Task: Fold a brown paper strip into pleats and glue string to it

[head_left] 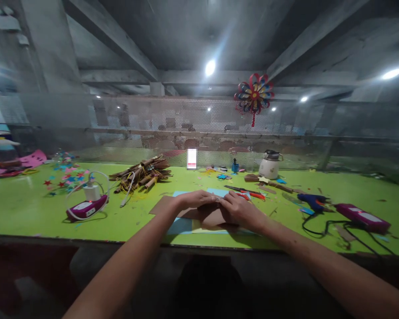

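Cardboard (pixel 216 216), brown and apparently partly bent, lies on coloured paper (pixel 175 227) under the left hand (pixel 197 199) and right hand (pixel 242 209), drawn together, though whether pinching it I cannot tell; the bending looks begun but unfinished.

Brown card (pixel 216 216) — partly hidden under the fingers (pixel 231 200); shapes (pixel 188 127) behind the mesh (pixel 186 108) — too blurred to tell.

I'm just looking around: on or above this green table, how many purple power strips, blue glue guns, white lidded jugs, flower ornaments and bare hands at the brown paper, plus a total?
Purple oblong power strips: 2
Dark blue glue gun: 1
White dark-lidded jug: 1
Multicoloured hanging flower ornament: 1
Bare hands at the brown paper sheet: 2
Total: 7
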